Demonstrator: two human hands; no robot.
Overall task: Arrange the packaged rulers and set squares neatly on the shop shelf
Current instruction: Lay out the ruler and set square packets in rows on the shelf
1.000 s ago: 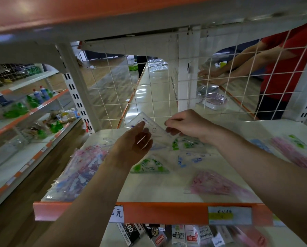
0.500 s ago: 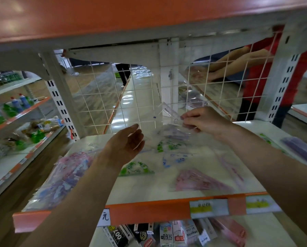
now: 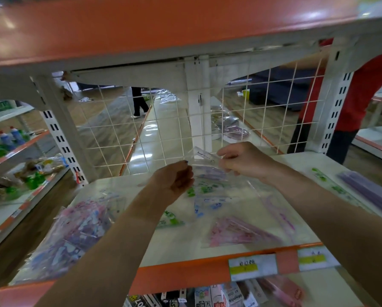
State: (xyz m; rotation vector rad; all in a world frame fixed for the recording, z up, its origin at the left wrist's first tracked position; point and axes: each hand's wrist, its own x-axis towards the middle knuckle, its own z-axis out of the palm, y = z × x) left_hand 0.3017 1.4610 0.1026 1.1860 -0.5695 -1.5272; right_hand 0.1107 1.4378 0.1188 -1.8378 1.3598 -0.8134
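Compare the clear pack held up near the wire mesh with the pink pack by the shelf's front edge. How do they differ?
The clear pack is held up tilted, pinched by the right hand; the pink pack lies flat on the shelf, untouched. The clear pack looks colourless; the pink pack's contents are pink. The clear pack is near the back, the pink pack near the front. Both are transparent plastic packets.
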